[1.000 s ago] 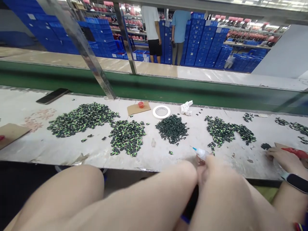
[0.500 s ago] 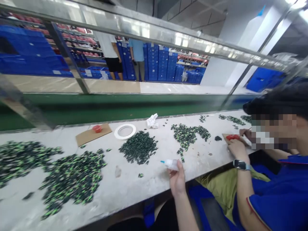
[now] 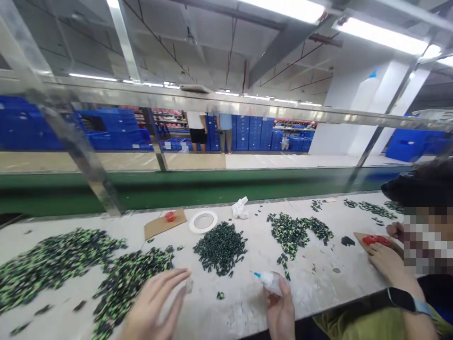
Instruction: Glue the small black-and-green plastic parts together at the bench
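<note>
On my head feed the left hand (image 3: 152,302) stretches inward from the lower left, back turned up, its fingers extended and the thumb standing apart from them, a gap between. A heap of green-and-black pieces (image 3: 136,269) lies beyond those fingers and to their left; a pale scrap (image 3: 189,285) is just beside the fingertips. I have the right hand (image 3: 281,309) at the lower edge, its fingers clamped round the back end of a white squeeze bottle (image 3: 271,282), which is tilted over the bench (image 3: 240,311), its blue tip (image 3: 257,275) pointing left of the grip. Between the two sets of fingers sits one small green-and-black piece (image 3: 220,295); farther out lies a pile of dark pieces (image 3: 220,248).
</note>
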Motion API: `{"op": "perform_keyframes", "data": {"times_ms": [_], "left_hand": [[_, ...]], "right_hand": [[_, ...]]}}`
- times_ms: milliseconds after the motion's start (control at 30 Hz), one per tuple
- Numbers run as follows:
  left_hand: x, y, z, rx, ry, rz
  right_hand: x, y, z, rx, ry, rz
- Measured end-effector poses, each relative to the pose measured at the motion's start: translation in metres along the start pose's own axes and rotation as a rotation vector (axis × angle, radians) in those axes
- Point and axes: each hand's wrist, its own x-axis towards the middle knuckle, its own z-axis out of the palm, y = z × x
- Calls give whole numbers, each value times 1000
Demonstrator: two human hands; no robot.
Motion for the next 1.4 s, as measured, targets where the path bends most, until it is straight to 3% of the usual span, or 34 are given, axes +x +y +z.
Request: {"op": "perform_keyframes", "data": {"times_ms": [133, 233, 467, 600, 733, 967, 1200, 1300, 1400], "left_hand": [[-34, -11, 46, 40, -131, -203], [-45, -10, 59, 34, -188, -313], [-32, 2, 64, -26, -316, -314], [-27, 6, 72, -97, -387, -224], [-22, 11, 74, -80, -442, -152], [-18, 17, 58, -7, -537, -323], [-22, 6, 51, -175, -484, -197], [-26, 3, 58, -206, -460, -254], [-31, 3, 64, -263, -343, -385]], "right_hand": [[-3, -8, 10, 43, 123, 33], [-4, -14, 21, 21, 120, 43], [-8, -11, 29, -237, 3, 13], [-16, -8, 28, -394, -67, -37], [-19, -9, 28, -406, -43, -83], [-15, -10, 32, -304, 39, -65], [-32, -12, 35, -509, 90, -233], [-37, -11, 36, -595, 23, -303], [-39, -9, 38, -657, -50, -339]]}}
